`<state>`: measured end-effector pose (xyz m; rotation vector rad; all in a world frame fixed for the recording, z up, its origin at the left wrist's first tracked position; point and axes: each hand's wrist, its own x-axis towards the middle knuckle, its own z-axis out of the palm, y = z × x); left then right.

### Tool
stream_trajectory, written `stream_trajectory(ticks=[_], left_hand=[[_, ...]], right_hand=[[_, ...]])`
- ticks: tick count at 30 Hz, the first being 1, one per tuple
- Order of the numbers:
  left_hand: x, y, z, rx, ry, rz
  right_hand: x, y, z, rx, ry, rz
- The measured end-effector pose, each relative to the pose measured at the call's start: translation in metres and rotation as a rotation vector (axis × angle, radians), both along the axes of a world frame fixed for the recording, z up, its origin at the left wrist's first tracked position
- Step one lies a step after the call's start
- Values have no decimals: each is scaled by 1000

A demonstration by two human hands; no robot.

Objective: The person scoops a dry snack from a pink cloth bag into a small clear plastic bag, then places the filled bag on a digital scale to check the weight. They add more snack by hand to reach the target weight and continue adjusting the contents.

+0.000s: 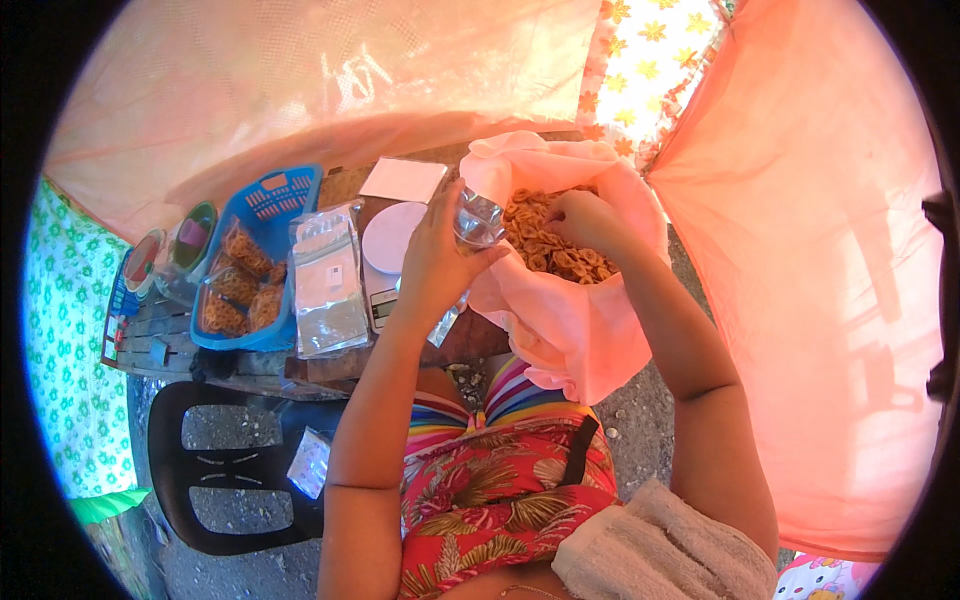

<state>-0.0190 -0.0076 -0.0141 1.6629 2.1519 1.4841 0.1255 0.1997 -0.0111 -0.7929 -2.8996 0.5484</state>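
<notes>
My left hand (432, 250) holds a clear plastic pouch (480, 222) with its mouth spread, beside the rim of a container draped in pink cloth (565, 345). Inside that cloth lies a heap of thin brown chips (565, 262). My right hand (588, 222) reaches into the heap, its fingers bent and drawn together around some chips; the fingertips are partly hidden. A white kitchen scale (390, 238) with a round plate stands just left of my left hand, which partly covers it. Another shiny pouch (447, 322) lies below that hand.
Flat silvery pouches (332, 290) lie stacked left of the scale. Farther left, a blue plastic basket (285, 200) holds several filled bags of chips (236, 285). A white flat pack (403, 180) lies behind the scale. A black plastic chair (170, 470) stands at lower left; pink sheets (800, 250) hang around.
</notes>
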Motion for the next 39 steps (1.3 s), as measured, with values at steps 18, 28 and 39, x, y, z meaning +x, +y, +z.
stream_trajectory(ticks=[18, 28, 39], left_hand=[[11, 2, -10, 34, 83, -53], [16, 14, -8, 25, 69, -73], [8, 5, -8, 38, 95, -9]], right_hand=[[12, -7, 30, -97, 15, -39], [5, -36, 75, -352, 253, 66], [2, -3, -26, 33, 31, 69]])
